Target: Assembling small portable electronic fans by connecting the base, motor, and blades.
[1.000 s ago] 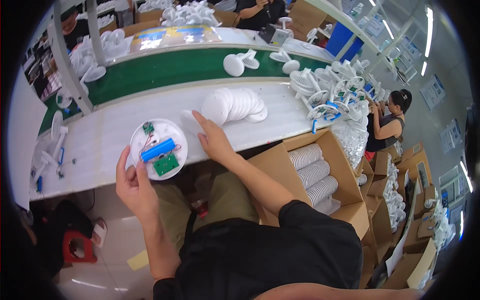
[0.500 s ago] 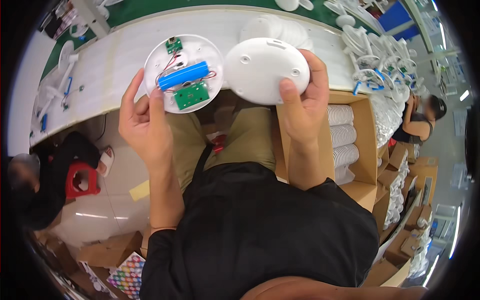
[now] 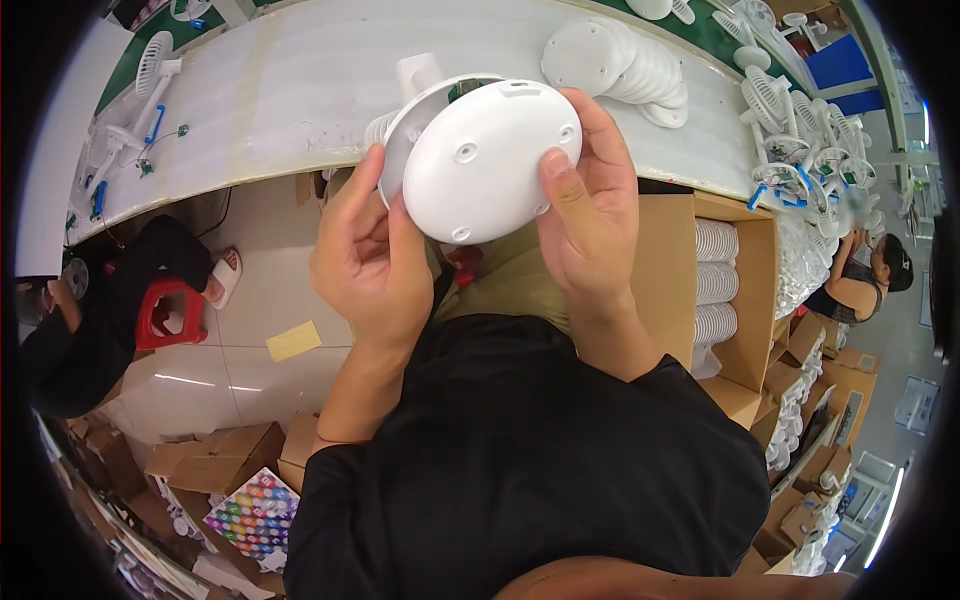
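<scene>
My left hand [image 3: 375, 255] grips the rim of a white round fan base [image 3: 398, 135], tilted above the near edge of the table. Behind it a white neck [image 3: 418, 73] and part of a ribbed fan head [image 3: 378, 128] stick out. In my right hand [image 3: 595, 195], thumb on top and fingers behind, is a white round cover [image 3: 490, 165] with several screw recesses. The cover lies slanted over the base, leaving a gap at the upper left. A green circuit board [image 3: 466, 91] shows in that gap; the blue battery is hidden.
Spread-out white covers [image 3: 590, 58] lie on the white table [image 3: 290, 90]. Fans with hanging blue batteries crowd the right [image 3: 800, 150] and left. An open carton [image 3: 762, 290] of stacked white ribbed discs stands beside me. A red stool [image 3: 165, 315] and seated person are left; another person [image 3: 865, 280] is right.
The base and cover, held side by side before, now overlap. My left hand has moved right, and the cover has come left over the base, hiding the battery and most of the wiring.
</scene>
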